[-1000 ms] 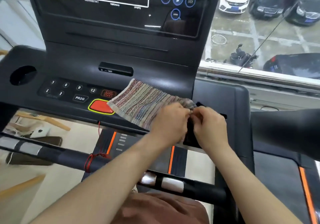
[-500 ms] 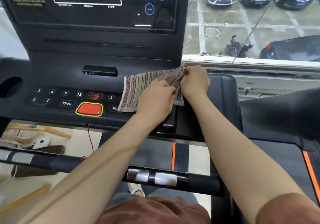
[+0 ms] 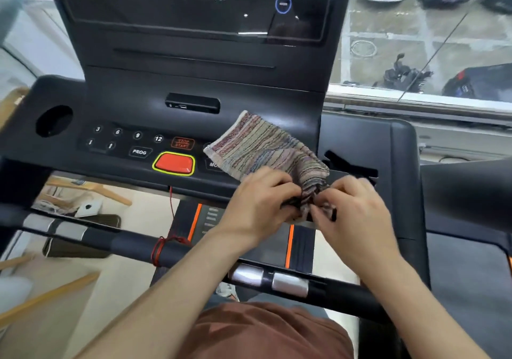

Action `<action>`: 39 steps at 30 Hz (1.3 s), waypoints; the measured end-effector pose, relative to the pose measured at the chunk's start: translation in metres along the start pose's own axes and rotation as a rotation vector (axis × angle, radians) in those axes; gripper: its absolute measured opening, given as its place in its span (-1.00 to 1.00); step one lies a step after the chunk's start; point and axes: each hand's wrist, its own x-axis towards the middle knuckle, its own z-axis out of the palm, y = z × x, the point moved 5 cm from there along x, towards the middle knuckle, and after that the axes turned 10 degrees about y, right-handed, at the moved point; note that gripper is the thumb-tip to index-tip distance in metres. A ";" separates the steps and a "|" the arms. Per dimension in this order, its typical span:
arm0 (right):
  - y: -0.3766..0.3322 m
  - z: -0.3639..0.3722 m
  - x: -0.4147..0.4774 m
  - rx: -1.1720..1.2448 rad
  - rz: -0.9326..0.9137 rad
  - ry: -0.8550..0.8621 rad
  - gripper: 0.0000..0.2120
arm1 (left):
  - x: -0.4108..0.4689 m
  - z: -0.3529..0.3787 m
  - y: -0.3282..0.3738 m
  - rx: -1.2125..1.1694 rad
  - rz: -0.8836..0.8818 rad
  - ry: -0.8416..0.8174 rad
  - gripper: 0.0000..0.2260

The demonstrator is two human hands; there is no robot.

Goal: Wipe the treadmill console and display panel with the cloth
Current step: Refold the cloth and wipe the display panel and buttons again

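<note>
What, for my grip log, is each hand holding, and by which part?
Both the left hand and the right hand pinch the striped multicoloured woven cloth by its bunched near end; its far end lies spread on the black treadmill console.

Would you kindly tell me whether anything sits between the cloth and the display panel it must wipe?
Nothing visible blocks the way. The left hand and right hand grip the cloth low on the console; up to the display panel there is only bare housing, with a fixed port block off to the left.
</note>
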 end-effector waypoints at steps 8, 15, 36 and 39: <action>-0.048 0.026 0.017 0.007 -0.398 -0.177 -0.72 | -0.026 -0.032 -0.025 0.127 -0.165 0.203 -0.79; -0.097 0.074 0.025 0.014 -0.512 -0.262 -0.68 | -0.061 -0.066 -0.068 0.237 -0.419 0.293 -0.81; -0.192 0.134 0.059 0.263 -0.595 -0.249 -0.92 | -0.114 -0.113 -0.165 -0.123 -0.972 0.092 -0.95; -0.200 0.143 0.061 0.280 -0.608 -0.286 -0.95 | -0.114 -0.115 -0.175 -0.165 -0.982 0.071 -0.96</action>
